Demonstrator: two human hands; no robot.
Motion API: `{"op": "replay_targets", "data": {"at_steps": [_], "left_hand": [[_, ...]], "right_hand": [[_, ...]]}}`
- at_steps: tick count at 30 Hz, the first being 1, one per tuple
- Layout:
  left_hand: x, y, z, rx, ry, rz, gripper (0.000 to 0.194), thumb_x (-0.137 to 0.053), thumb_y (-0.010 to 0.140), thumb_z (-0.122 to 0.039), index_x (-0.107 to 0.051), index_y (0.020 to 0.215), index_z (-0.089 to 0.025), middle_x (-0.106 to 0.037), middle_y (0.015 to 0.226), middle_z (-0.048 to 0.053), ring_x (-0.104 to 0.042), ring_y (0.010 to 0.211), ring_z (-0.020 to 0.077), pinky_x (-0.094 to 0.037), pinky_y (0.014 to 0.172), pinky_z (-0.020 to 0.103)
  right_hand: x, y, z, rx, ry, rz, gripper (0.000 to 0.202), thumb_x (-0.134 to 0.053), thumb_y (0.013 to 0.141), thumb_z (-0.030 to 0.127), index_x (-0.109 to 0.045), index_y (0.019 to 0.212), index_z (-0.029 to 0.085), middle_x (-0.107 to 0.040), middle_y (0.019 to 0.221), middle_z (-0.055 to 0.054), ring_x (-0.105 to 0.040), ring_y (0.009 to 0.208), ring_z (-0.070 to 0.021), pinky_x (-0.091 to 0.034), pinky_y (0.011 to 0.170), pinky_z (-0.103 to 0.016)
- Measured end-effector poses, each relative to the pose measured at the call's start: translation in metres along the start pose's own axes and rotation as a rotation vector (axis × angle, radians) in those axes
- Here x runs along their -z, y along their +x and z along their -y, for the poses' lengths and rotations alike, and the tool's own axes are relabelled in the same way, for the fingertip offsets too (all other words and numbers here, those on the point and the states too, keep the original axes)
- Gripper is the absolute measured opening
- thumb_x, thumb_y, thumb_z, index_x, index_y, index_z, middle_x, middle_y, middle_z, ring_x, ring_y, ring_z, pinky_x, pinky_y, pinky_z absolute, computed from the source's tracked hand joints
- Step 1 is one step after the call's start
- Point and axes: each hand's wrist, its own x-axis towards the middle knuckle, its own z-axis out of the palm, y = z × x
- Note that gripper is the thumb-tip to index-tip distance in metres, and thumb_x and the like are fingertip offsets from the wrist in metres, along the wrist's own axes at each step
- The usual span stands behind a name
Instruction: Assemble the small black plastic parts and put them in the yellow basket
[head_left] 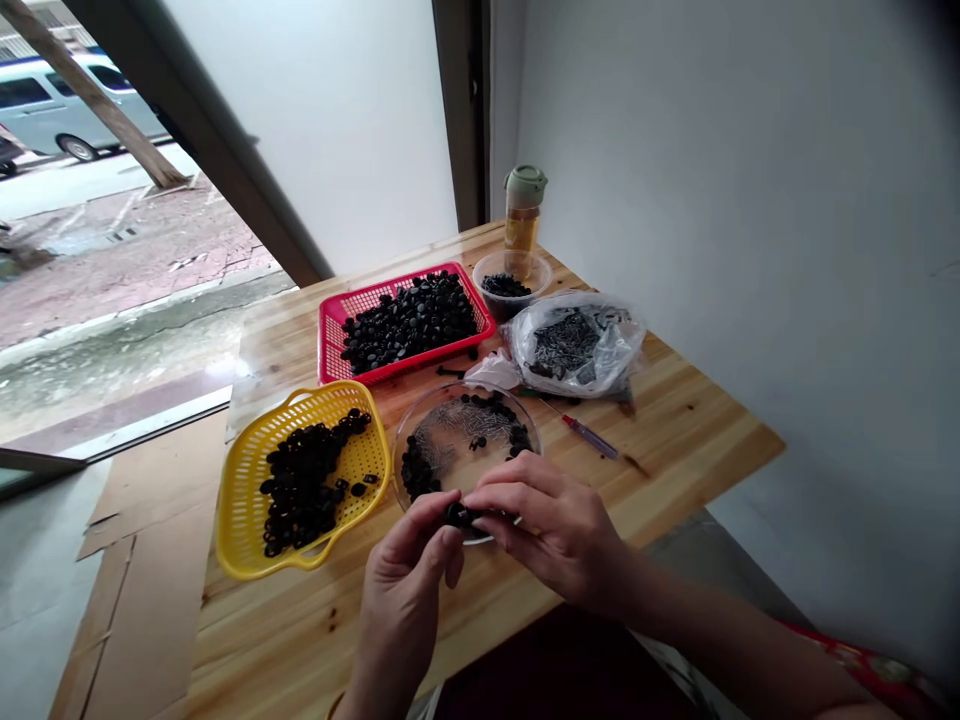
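Note:
My left hand [412,570] pinches a small round black plastic part [459,515] between thumb and fingers. From the other side, the fingertips of my right hand [547,520] close on the same spot; whether they hold a second small piece is hidden. Both hands meet over the near rim of a clear round dish [399,440]. Around the inside of that dish lie black parts [420,468] and many thin metal pieces [450,425]. To the left stands a yellow basket [244,480] with black parts [300,490] in it.
Farther back are a red basket [330,345] of black round pieces, a clear tub [544,265] of dark parts, and a plastic bag [626,335] of small dark pieces. A screwdriver [592,438] lies right of the dish. A drink bottle [523,215] stands at the far corner, near the wall.

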Motion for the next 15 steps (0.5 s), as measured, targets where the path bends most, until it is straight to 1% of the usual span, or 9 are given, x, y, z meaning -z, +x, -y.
{"op": "replay_targets", "data": {"at_steps": [5,9,12,15], "left_hand": [[0.0009,-0.0007,-0.0014,-0.045,0.072,0.035,0.024,-0.082,0.086,-0.038,-0.083,0.107,-0.027,-0.065,0.091,0.003,-0.048,0.058,0.0067,-0.042,0.053,0.021],[0.0020,-0.0015,-0.0027,-0.086,0.132,0.044,0.021,-0.081,0.087,-0.036,-0.083,0.106,-0.027,-0.067,0.097,0.004,-0.048,0.057,0.0065,-0.044,0.053,0.021],[0.0036,-0.0028,-0.0016,-0.094,0.114,0.054,0.019,-0.081,0.087,-0.035,-0.083,0.105,-0.028,-0.067,0.099,0.004,-0.049,0.058,0.0061,-0.043,0.053,0.021],[0.0060,-0.0038,0.0025,-0.069,0.052,0.056,0.019,-0.083,0.086,-0.034,-0.084,0.104,-0.028,-0.066,0.098,0.004,-0.049,0.059,0.0059,-0.042,0.054,0.020]], "right_hand": [[-0.0016,-0.0014,0.0001,0.039,-0.051,0.033,0.020,-0.062,0.101,0.017,-0.069,0.119,0.023,-0.076,0.100,-0.007,-0.069,0.090,-0.0191,-0.060,0.083,-0.032],[-0.0032,-0.0030,-0.0005,0.043,-0.074,0.057,0.020,-0.061,0.101,0.017,-0.070,0.119,0.023,-0.075,0.099,-0.007,-0.068,0.088,-0.0194,-0.059,0.081,-0.032],[-0.0040,-0.0029,0.0002,0.032,-0.039,0.077,0.019,-0.063,0.101,0.016,-0.070,0.118,0.021,-0.075,0.100,-0.007,-0.069,0.089,-0.0190,-0.059,0.081,-0.031],[-0.0045,-0.0012,0.0017,0.008,0.020,0.099,0.016,-0.064,0.101,0.018,-0.072,0.115,0.020,-0.075,0.100,-0.008,-0.070,0.090,-0.0186,-0.059,0.080,-0.030]]}}
